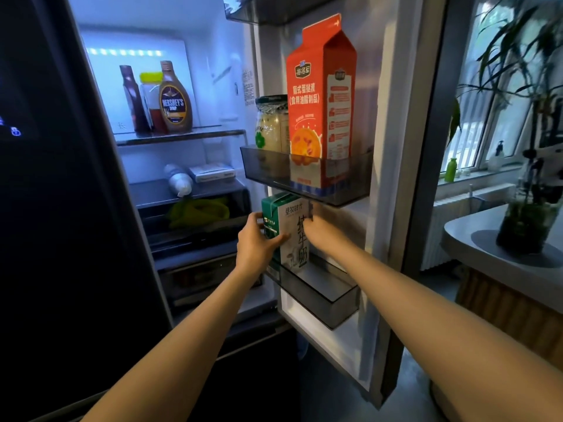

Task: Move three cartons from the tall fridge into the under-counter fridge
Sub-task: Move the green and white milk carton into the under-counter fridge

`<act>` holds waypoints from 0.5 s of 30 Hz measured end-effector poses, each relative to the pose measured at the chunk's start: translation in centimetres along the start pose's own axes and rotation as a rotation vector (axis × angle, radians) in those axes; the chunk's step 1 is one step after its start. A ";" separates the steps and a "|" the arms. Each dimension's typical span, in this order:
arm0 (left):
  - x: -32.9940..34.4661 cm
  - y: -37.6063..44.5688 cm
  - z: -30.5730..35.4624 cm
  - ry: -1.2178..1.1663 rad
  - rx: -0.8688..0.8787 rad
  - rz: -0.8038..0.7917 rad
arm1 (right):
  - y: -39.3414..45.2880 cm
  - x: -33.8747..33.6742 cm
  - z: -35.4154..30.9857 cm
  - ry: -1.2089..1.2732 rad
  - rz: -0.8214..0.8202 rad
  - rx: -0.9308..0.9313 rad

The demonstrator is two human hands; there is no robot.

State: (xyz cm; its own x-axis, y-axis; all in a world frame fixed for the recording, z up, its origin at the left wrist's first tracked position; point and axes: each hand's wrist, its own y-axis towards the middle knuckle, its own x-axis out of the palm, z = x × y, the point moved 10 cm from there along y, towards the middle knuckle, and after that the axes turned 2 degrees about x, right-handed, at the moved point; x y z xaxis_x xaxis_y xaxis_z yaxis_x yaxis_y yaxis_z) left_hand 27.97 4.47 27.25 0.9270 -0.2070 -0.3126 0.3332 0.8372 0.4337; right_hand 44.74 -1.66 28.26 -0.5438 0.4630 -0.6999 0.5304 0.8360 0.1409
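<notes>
The tall fridge (170, 95) is seen with its right door swung open, and both bare arms are stretched toward the bins on the inside of that door. A green and white carton (288, 231) is held upright between the two hands, at the left end of the lower door bin (323, 292); its bottom appears to be at about the bin's rim, but whether it rests inside the bin cannot be told. The left hand (257, 242) is wrapped around the carton's green left side, with the thumb laid across the front face. The right hand (318, 231) is pressed against the carton's right side; its fingers are hidden behind the carton, so how far they are curled cannot be told.

In the upper door bin (304, 175), directly above, a tall orange carton (321, 99) is standing at the right part, and a glass jar (271, 123) is placed just beside it at the left end. Inside the fridge, a brown syrup bottle (175, 99) is standing on the upper shelf (182, 135) next to two other containers. At the right, a potted plant (530, 190) is seen on a counter (475, 248).
</notes>
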 end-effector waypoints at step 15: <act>0.0 -6.1 2.1 -0.124 0.026 -0.046 | -5.0 -2.5 -1.7 -0.063 -0.002 -0.188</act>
State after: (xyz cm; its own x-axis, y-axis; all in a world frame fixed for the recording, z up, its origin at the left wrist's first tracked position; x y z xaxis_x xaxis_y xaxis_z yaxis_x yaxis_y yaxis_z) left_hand 26.27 -1.66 26.40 0.9241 -0.3078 -0.2264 0.3791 0.8124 0.4431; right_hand 42.34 -6.50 30.53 -0.4999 0.4465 -0.7422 0.3953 0.8800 0.2632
